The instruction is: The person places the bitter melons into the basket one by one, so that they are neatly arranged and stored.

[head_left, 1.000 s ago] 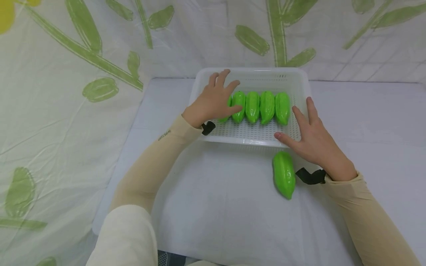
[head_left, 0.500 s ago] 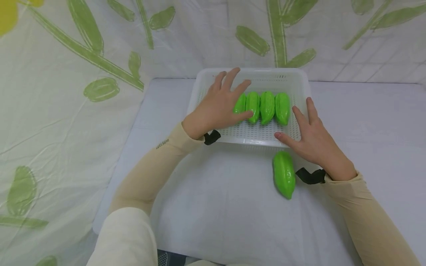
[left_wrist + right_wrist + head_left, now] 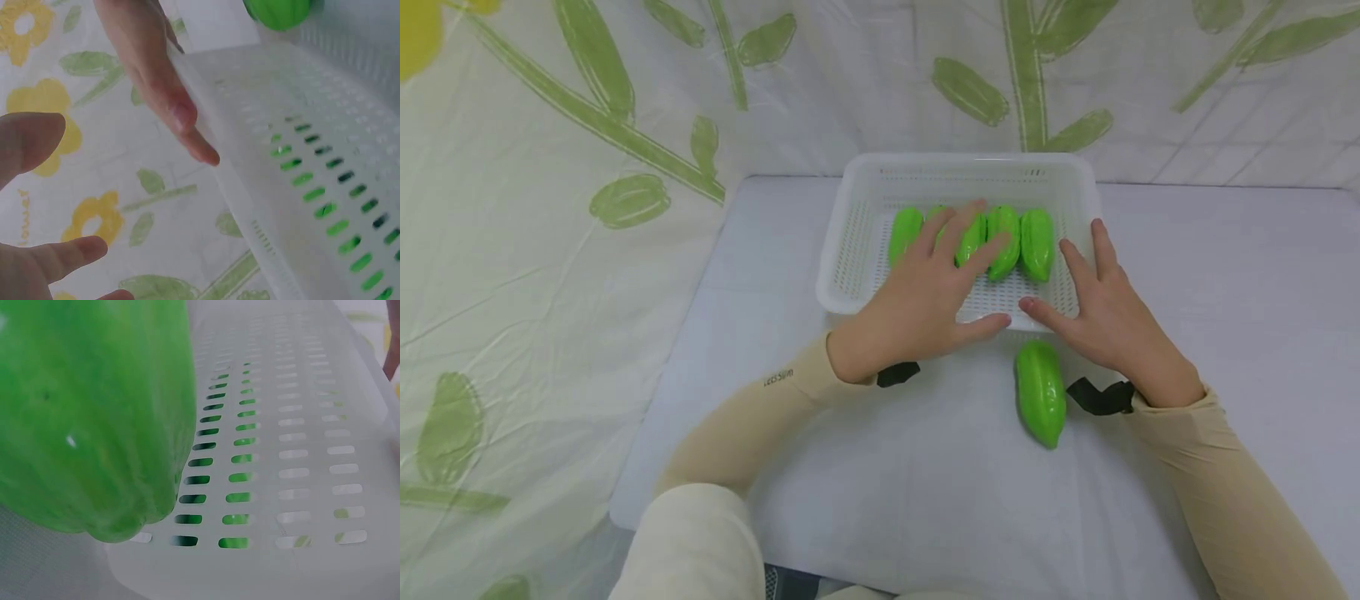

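A white perforated plastic basket point(image 3: 831, 283) holds a row of several glossy green, ridged, long fruits point(image 3: 1037, 246). Over its front side is my left hand point(image 3: 928, 296), fingers spread and overlapping some of the fruits, nothing in its grasp. At the basket's right front corner my right hand point(image 3: 1101, 317) has its fingers spread along the rim; the left wrist view catches its fingers point(image 3: 178, 115) beside the basket wall. One more green fruit point(image 3: 1040, 394) lies on the table just in front of the basket, below the right hand, and looms large in the right wrist view.
A white cloth covers the table point(image 3: 910, 483). Behind and to the left hangs a white curtain point(image 3: 535, 292) printed with green leaves. Black straps point(image 3: 1101, 397) sit at the wrists, above beige sleeves point(image 3: 1232, 475).
My left hand has moved right and toward me from over the basket's left part, uncovering the leftmost fruit. My right hand and the loose fruit have stayed put.
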### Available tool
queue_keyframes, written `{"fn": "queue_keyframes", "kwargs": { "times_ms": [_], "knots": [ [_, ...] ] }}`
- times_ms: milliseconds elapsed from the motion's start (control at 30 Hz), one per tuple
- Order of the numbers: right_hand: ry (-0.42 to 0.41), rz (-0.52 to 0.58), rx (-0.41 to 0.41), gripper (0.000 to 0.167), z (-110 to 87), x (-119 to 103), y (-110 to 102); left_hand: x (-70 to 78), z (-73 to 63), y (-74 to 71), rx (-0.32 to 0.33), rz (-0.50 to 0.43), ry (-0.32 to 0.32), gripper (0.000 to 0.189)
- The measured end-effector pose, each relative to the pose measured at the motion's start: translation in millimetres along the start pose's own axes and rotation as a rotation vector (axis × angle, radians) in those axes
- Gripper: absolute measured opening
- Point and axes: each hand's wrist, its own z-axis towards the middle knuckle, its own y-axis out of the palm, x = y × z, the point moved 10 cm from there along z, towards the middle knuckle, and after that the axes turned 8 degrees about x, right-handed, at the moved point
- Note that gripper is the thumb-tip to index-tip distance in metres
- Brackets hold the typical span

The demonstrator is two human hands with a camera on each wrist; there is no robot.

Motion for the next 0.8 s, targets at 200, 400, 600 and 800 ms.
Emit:
{"fn": "queue_keyframes", "kwargs": {
  "times_ms": [200,400,600,800],
  "knots": [
    [0.001,0.005,0.008,0.102,0.4,0.7,0.2,30.2,-18.6,5.8,0.064,-0.075,0.081,0.069],
    [-0.02,-0.019,0.019,0.101,0.5,-0.1,-1.0,54.2,-33.9,13.1,0.069,-0.084,0.151,0.065],
    [-0.007,-0.022,0.003,0.103,0.5,0.6,0.2,72.3,-45.4,20.2,0.156,-0.135,0.214,0.054],
    [0.014,-0.01,-0.012,0.105,-0.1,1.6,1.4,86.9,-55.5,36.9,0.183,-0.19,0.246,0.05]
  ]
}}
